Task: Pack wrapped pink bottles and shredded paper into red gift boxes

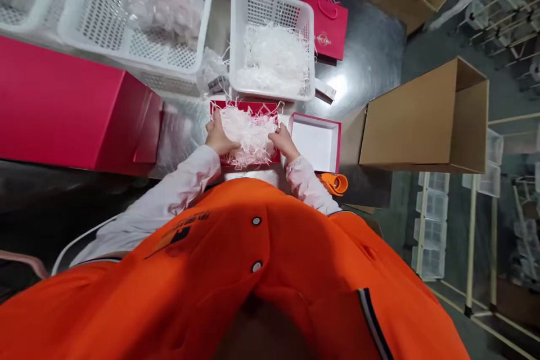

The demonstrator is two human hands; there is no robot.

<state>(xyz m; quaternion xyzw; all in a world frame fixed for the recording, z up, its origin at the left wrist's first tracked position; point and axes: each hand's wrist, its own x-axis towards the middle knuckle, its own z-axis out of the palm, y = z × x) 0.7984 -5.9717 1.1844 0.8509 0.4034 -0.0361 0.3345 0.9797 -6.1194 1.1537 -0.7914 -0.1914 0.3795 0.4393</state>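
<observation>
In front of my body lies an open red box (277, 156) heaped with white shredded paper (248, 132). My left hand (220, 138) rests on the heap's left side, its thumb stretched over the shreds and its fingers spread towards the box's far edge. At the right side, my right hand (285, 142) has its fingers bent together on the edge of the paper. Whatever lies under the shreds is hidden. Just right of that hand is a shallow white-lined tray with red edges (315, 143), with nothing in it.
Behind the box stands a white basket (273, 95) of shredded paper. A larger basket (137, 59) holds bagged pinkish items. There is a red paper bag (331, 28), an orange tape dispenser (337, 184), a cardboard box (409, 118) at right and a big red box (63, 104) at left.
</observation>
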